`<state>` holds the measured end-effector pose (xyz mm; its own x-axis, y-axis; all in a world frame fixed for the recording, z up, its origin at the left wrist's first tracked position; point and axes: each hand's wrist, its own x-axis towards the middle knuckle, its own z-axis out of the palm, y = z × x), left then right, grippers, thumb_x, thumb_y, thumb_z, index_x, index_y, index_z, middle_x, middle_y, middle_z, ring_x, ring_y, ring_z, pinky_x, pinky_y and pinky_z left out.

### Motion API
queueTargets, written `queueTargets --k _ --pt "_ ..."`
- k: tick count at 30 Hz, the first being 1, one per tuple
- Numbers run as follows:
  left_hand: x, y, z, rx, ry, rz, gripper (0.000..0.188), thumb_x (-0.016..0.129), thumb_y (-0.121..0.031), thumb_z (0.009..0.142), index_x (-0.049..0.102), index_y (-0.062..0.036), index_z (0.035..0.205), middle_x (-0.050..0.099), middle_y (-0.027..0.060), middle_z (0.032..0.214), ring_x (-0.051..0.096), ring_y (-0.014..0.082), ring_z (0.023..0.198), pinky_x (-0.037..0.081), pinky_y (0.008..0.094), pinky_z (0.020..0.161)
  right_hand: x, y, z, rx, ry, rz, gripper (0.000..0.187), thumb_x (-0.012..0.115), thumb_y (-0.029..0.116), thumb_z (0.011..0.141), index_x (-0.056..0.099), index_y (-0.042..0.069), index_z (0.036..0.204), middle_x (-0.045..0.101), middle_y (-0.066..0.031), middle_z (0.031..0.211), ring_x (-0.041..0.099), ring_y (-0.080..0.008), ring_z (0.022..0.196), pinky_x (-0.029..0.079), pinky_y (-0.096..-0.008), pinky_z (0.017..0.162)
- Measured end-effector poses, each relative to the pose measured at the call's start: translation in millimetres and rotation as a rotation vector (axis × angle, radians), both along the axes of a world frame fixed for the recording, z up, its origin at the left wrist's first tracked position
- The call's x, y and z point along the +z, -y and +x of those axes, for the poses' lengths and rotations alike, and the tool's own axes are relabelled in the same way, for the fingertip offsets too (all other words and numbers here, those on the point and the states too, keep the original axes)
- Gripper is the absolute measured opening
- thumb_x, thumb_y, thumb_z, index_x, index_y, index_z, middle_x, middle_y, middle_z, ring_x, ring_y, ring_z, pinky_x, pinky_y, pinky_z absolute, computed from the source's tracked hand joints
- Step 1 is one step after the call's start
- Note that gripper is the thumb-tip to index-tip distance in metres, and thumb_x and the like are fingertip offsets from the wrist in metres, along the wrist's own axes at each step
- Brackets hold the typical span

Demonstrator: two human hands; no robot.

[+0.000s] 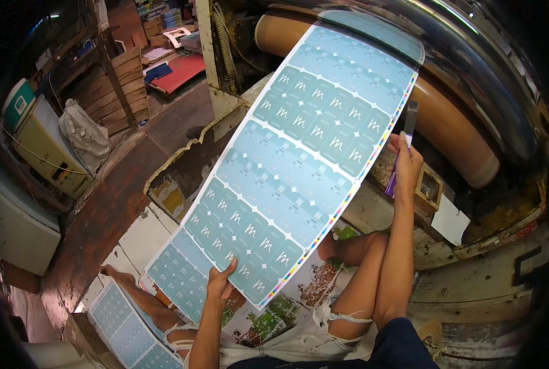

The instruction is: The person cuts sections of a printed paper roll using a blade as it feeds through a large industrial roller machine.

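A long printed sheet [274,166] in pale blue and teal panels slopes from a shiny dark roller [471,55] down towards my lap. My left hand [221,284] pinches its near edge, thumb on top and the other fingers partly beneath. At the sheet's right edge, my right hand [408,161] is closed round a slim tool [408,136] with a purple and white handle and a flat dark end pointing up. Its exact kind I cannot make out. Under the held sheet's lower left lies a similar sheet [173,280], partly covered.
Similar sheets [118,317] lie at the lower left by my leg. An orange-brown roller [453,126] runs below the shiny one. A small wooden box [428,187] and white paper [451,220] sit right of my hand. At the far left stands a cream cabinet [53,147].
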<state>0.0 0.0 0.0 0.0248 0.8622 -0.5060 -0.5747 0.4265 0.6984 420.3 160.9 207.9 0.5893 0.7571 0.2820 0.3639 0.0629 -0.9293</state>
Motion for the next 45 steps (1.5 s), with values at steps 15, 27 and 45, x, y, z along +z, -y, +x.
queueTargets --k 15,27,45 --pt "45 44 -35 0.138 -0.303 0.126 0.054 0.07 -0.007 0.085 0.041 -0.002 0.131 0.057 0.0088 0.112 0.058 0.0174 0.097 0.051 0.0286 0.08 80 -58 77 0.021 -0.044 0.16 0.036 0.049 0.027 0.099 0.06 -0.001 0.118 0.069 -0.0093 0.082 0.055 -0.008 0.054 0.043 -0.0219 0.045" --pt "30 139 -159 0.139 -0.244 0.09 0.047 0.068 -0.003 0.085 0.046 -0.0007 0.127 0.061 0.0102 0.113 0.061 0.0186 0.096 0.051 0.0317 0.085 55 -28 57 0.304 0.081 -0.043 0.042 0.056 0.034 0.095 0.062 0.0 0.118 0.066 -0.0071 0.078 0.05 -0.0062 0.047 0.037 -0.0209 0.04" --pt "5 268 -287 0.294 -0.203 -0.044 0.05 0.064 0.002 0.085 0.043 -0.0037 0.131 0.06 0.013 0.117 0.062 0.0237 0.099 0.055 0.0385 0.083 80 27 -28 0.259 1.1 0.146 0.063 0.064 -0.012 0.067 0.061 0.016 0.123 0.05 -0.0079 0.137 0.064 -0.0275 0.102 0.054 -0.0356 0.08"
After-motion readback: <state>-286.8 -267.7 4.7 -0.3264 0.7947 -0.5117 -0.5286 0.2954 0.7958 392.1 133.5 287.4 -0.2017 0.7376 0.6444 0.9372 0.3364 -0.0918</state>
